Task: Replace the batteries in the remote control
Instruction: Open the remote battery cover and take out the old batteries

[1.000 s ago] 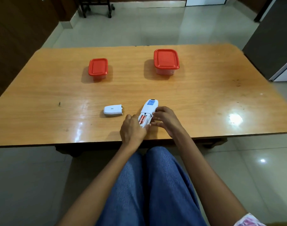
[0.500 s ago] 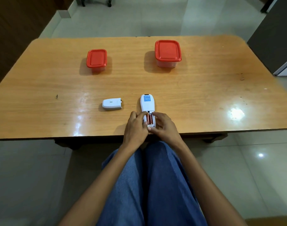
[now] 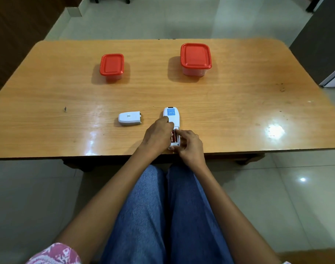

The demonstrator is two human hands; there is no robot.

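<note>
Remote control [image 3: 172,117]: we see it lying face down near the table's near edge, long axis pointing away from us, a blue label on its far end and the battery bay open at the near end.
Batteries [image 3: 174,137]: reddish cells sit in the open bay; we cannot count them for certain.
Left hand [image 3: 157,136]: we have it curled over the remote's left side, fingers closed against the body.
Right hand [image 3: 190,145]: it grips the remote's near right corner, index finger stretched out with its tip on the top of the bay, touching the cells.
Battery cover [image 3: 129,118]: white, lying flat just left of the remote, apart from it and from both hands.
Table [image 3: 239,103]: glossy wood; the near edge runs directly under our wrists, so the remote has little margin on that side. We see wide bare surface to the right, to the far left, and between the remote and the boxes.
Small box [image 3: 112,66]: far left of centre, red lid shut; contents unseen.
Large box [image 3: 195,59]: far right of centre, red lid shut, cloudy walls; we cannot tell what it holds.
Spacing: both boxes stand well apart from each other and from the remote.
</note>
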